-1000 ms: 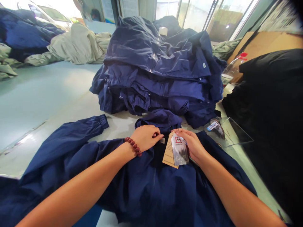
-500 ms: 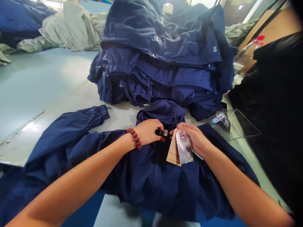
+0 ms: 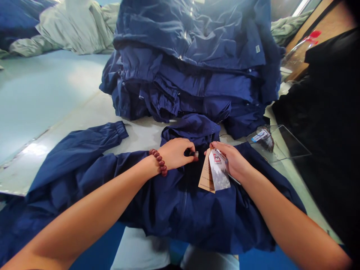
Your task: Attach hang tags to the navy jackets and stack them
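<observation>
Navy jacket (image 3: 180,210) spread open on the bench (image 3: 135,131), collar toward the far side, one sleeve (image 3: 75,150) stretched out to the left. Left hand (image 3: 176,153) at the collar, fingers curled and pinching a small dark fastener (image 3: 192,153) with a pale metal tip; reddish-brown bead bracelet (image 3: 159,162) on that wrist. Right hand (image 3: 233,161) just beside it, thumb and fingers closed on the top of two tags (image 3: 216,174), one kraft brown, one printed with a misty forest and a red logo. Hands close together, not touching. Thin cord (image 3: 214,131) rising from the tags toward the collar; its far end hard to make out.

Only this one jacket out flat and in hand, tags attached. Behind it, a tall stack of similar navy jackets (image 3: 185,75), seemingly most of the batch, unspread and apparently unhandled. Pale green garments (image 3: 73,32) heaped further back. To the right, a clear plastic sheet (image 3: 281,144) under a bagged item with a blue-and-white label (image 3: 264,138), then black cloth (image 3: 317,131) and a red-capped bottle (image 3: 302,50).
</observation>
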`<state>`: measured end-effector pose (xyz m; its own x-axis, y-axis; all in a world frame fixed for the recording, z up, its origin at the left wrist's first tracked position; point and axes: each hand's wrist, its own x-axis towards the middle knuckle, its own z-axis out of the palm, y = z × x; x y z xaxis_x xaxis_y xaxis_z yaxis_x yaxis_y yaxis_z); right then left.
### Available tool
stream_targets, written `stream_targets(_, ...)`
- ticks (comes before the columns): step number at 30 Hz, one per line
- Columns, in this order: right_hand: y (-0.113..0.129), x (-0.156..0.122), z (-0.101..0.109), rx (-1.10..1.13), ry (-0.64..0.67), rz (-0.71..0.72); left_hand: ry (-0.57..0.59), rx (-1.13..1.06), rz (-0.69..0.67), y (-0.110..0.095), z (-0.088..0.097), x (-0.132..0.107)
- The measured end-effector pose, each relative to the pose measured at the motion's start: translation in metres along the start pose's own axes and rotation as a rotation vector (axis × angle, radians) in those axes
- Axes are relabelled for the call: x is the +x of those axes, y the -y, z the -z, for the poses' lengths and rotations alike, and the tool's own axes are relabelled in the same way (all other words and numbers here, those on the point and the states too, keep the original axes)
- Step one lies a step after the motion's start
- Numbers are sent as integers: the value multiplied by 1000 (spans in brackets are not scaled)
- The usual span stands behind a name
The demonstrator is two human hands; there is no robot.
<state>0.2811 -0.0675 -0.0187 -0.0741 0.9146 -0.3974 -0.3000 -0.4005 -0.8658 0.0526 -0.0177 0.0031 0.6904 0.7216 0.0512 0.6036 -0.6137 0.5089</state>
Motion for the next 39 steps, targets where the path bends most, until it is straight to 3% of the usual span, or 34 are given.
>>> stream_targets(9,2,-3,-2,-27,53,28,8,-237,14,-10,9,-4)
stream_targets(13,-3,-4,-2,-204,16,179,-24,-337,49,-13,11,-6)
stream_targets(16,-8,-1,0,-367,65,271,-19,-344,60,-11,9,-5)
stream_targets(23,-8,-2,4,-456,146,192,49,-451,106,-9,10,-1)
stream_targets(27,-6,-6,2,-436,168,146,2,-518,150,-1,7,2)
stream_targets(32,-5,-9,-1,-412,273,173,-89,-385,234,14,5,6)
stream_targets(39,0,-19,-6,-650,310,288,47,-82,148,13,7,3)
